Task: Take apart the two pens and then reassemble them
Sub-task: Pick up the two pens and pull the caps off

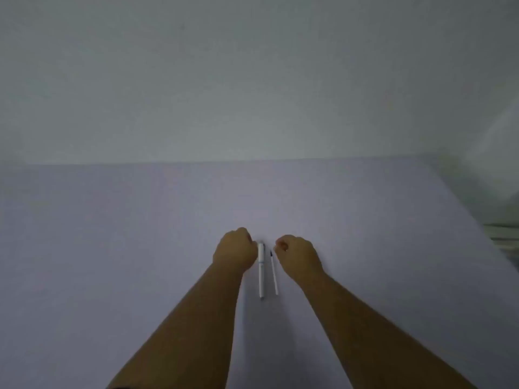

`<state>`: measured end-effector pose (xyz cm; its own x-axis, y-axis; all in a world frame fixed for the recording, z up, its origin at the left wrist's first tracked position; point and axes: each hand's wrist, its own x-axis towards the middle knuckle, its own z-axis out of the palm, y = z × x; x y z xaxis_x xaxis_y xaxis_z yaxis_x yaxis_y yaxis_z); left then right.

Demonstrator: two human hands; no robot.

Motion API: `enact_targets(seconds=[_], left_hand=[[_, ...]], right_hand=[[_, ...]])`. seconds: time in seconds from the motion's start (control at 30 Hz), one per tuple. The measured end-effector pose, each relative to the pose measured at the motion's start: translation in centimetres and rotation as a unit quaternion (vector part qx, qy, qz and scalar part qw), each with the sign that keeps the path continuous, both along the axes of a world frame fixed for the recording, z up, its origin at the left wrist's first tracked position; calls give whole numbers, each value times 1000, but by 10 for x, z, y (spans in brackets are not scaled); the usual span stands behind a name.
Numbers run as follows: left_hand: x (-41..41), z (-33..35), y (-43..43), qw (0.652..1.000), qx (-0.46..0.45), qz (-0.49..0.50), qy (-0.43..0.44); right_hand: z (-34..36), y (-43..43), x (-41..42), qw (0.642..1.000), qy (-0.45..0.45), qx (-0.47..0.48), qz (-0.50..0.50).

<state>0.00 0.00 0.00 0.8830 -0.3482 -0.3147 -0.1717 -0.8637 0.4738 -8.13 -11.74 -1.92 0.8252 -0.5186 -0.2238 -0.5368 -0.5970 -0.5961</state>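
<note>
A white pen [261, 269] lies lengthwise on the pale table [140, 248], pointing away from me. Just to its right lies a thin white refill [274, 273] with a dark tip at its far end. My left hand [235, 252] rests curled just left of the pen's far end, fingers closed; whether it holds a small part is hidden. My right hand [299, 258] sits right of the refill's tip, fingers pinched together near the thumb; I cannot tell whether anything small is between them. A second pen is not visible.
The table's far edge meets a plain grey wall [252, 80]. At the far right, past the table's slanted edge, something pale and striped [505, 237] shows blurred.
</note>
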Motion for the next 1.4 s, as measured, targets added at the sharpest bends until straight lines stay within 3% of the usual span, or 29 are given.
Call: enact_targets(seconds=[0.2, 0.5, 0.73, 0.9, 1.13, 1.27, 1.4], left_hand=[[-15, -48, -8, 991, -57, 69, 104], [-19, -59, -9, 983, -103, 115, 101], [-30, -31, -1, 969, -200, 102, 103], [-35, -18, 3, 962, -218, 86, 138], [-30, -12, 10, 957, -205, 56, 198], [-26, -20, 19, 934, -250, 122, 225], [-25, -23, 15, 916, -273, 155, 249]], right_hand=[[-34, 5, -2, 1000, 17, 2, -8], [-42, 5, 3, 999, -1, 33, -26], [-12, 10, 19, 965, -52, 219, -132], [7, 9, 22, 954, -72, 254, -138], [12, -10, 29, 928, -100, 250, -256], [-1, -23, 19, 979, -7, 166, -119], [-22, -11, 9, 993, 40, 87, -72]])
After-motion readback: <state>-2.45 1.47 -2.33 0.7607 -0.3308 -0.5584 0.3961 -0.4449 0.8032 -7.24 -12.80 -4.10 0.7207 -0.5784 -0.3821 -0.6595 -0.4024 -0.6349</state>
